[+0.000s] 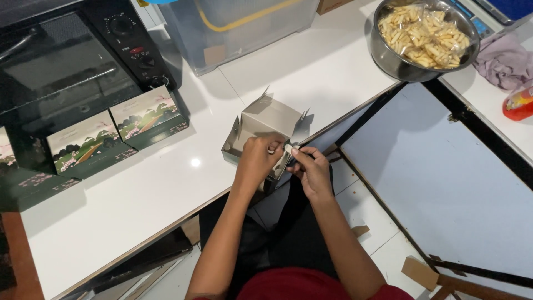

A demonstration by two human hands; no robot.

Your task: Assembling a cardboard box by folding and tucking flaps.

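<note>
Two hands meet at the near edge of a half-folded grey cardboard box (265, 123) that stands on the white counter (166, 183), its corner flaps sticking up like points. The left hand (257, 160) curls over the box's near wall, fingers closed on the card there and pressing it down toward the counter edge. The right hand (312, 169) sits just right of the box's near corner, thumb and fingertips pinched shut on a small pale flap or tab; what exactly it pinches is too small to tell.

To do this fold well, I judge the left hand should keep the wall flat and steady while the right guides the tab squarely along its crease, not forcing it at an angle, since thin card buckles easily. The pinched tab lies at the box's near right corner, between the two hands and touching both.

Left of the box, three finished boxes with a green landscape print (149, 116) line up along the counter in front of a black oven (66, 66). Beyond the box, well apart to the right, a steel bowl (388, 58) holds a clear bag of pale stick-shaped snacks (425, 34). A clear plastic tub (239, 28) stands behind the box.
</note>
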